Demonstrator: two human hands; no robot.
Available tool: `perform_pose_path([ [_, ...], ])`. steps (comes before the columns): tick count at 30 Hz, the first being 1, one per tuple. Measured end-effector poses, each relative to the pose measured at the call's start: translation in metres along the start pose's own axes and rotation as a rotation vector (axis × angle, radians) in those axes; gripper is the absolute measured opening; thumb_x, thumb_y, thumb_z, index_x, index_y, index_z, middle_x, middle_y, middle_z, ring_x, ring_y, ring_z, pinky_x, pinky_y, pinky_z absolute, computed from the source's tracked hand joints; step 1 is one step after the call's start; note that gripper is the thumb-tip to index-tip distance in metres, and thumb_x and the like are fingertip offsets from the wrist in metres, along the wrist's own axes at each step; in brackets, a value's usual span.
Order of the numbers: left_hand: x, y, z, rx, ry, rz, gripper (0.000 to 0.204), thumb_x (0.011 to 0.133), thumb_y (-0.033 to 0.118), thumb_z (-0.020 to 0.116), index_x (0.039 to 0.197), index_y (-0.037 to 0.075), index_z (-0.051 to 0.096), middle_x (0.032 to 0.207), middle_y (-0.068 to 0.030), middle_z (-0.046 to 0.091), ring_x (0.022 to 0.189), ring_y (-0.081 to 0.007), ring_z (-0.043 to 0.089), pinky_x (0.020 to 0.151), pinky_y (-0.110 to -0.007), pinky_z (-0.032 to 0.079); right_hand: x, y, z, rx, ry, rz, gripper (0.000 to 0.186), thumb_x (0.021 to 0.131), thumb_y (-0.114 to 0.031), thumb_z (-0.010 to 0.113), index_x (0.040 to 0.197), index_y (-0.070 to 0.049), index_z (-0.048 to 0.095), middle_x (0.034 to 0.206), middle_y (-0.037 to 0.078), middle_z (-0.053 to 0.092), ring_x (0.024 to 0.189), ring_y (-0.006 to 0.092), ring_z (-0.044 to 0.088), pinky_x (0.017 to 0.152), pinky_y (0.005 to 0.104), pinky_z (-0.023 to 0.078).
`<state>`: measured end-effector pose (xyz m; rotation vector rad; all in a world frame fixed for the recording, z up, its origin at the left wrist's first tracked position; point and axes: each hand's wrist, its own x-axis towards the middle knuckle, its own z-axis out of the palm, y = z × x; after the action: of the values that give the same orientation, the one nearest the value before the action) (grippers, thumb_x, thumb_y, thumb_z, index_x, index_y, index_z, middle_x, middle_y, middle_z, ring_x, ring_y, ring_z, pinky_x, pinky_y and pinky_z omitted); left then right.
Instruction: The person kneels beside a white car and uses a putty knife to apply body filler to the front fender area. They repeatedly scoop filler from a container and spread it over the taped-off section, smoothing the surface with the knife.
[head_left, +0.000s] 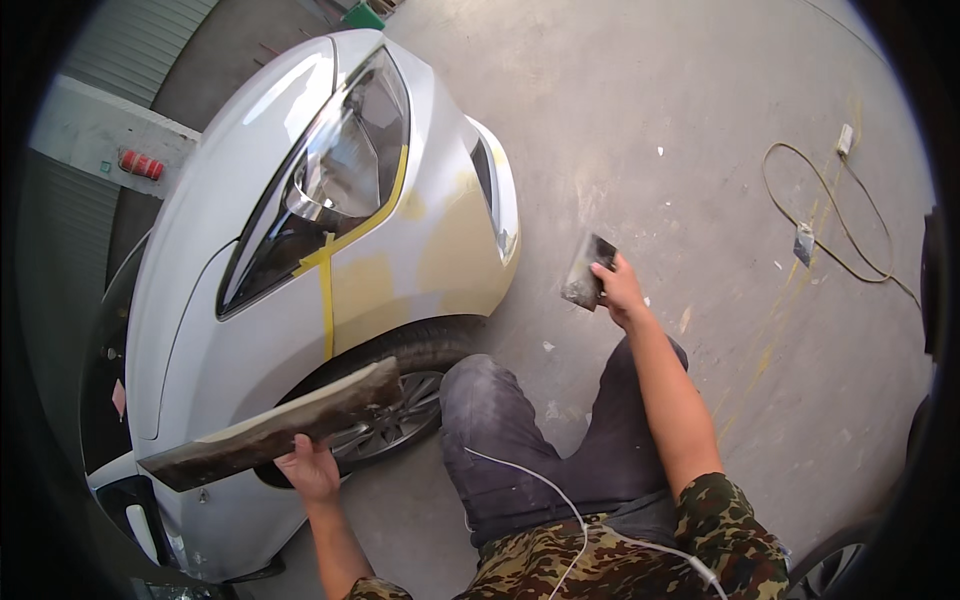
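My left hand (312, 467) grips a long flat board (240, 443) with dark smears and a pale edge, held over the car's front wheel. My right hand (618, 290) holds a small rectangular flat plate (582, 275) with dark and pale smears, out over the floor to the right of the bumper. The white car (210, 200) stands at my left with its headlight (340, 170). Yellow tape (327, 300) runs along the lamp's edge and down the fender, beside pale beige filler patches (460, 245) on the bumper.
A grey concrete floor (650, 80) spreads ahead and right. A looped cable (820, 165) with a white end piece (845, 140) lies at the right. A red roller-shaped object (140, 164) is on a pale ledge (95, 125) behind the car. A wheel (830, 560) shows at lower right.
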<state>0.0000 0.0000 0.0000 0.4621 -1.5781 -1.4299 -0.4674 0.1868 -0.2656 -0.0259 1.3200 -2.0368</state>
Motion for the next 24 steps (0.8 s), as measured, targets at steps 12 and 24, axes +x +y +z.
perform_pose_path([
  [12, -0.008, -0.048, -0.025, 0.054, 0.034, 0.021, 0.05, 0.094, 0.013, 0.074, 0.138, 0.004, 0.052, 0.131, -0.0093, 0.063, 0.123, -0.026, 0.06, 0.106, -0.049, 0.05, 0.018, -0.059, 0.16, -0.686, 0.134, -0.533, 0.044, 0.093, -0.005, 0.05, 0.136, -0.011, 0.059, 0.115, 0.027, 0.067, 0.11, 0.0471, 0.062, 0.095, 0.0501, 0.049],
  [24, -0.037, -0.089, -0.019, -0.002, 0.043, 0.03, 0.049, 0.091, 0.006, 0.073, 0.136, 0.002, 0.056, 0.137, -0.0085, 0.06, 0.125, -0.022, 0.057, 0.114, -0.042, 0.04, 0.042, -0.092, 0.186, -0.927, 0.222, -0.627, 0.039, 0.092, -0.004, 0.05, 0.129, -0.003, 0.06, 0.114, 0.025, 0.069, 0.107, 0.0433, 0.064, 0.094, 0.0456, 0.05],
])
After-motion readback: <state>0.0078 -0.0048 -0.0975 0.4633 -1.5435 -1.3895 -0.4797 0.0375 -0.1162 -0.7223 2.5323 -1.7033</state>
